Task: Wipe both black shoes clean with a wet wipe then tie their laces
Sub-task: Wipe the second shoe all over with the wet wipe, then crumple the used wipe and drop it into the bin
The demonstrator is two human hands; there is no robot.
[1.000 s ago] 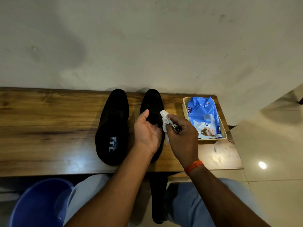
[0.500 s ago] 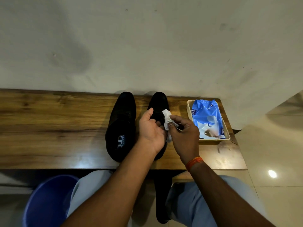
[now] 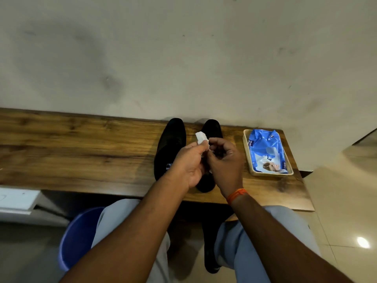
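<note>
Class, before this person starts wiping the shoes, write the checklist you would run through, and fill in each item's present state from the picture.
1. Wet wipe in hand: ok; the left hand and right hand both pinch it.
2. Wipe unfolded for wiping: not ok; it looks bunched.
3. Both shoes within reach: ok; the left shoe and right shoe stand side by side on the bench.
4. Laces untied: cannot tell; too dark.
5. Spare wipes near: ok; the blue pack lies in the tray.
6. Dirt on shoes: cannot tell.
</note>
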